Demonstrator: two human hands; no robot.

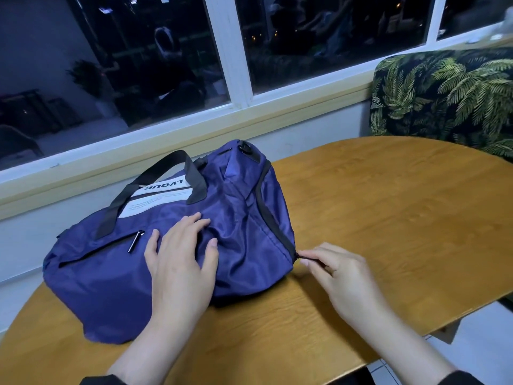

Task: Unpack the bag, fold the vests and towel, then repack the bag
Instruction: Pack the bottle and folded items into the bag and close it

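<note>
The blue bag (155, 245) lies on the counter (388, 218), zipped shut — no vests or towel in view. The left hand (180, 262) presses flat on it; the right hand (341, 276) pinches the zipper pull (301, 256) — whether unpacking or repacking, I cannot tell.

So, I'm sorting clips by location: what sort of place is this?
Probably a home, at night: a wooden table pushed against a white-framed window that is dark outside, with a leaf-print upholstered seat beside it.
</note>
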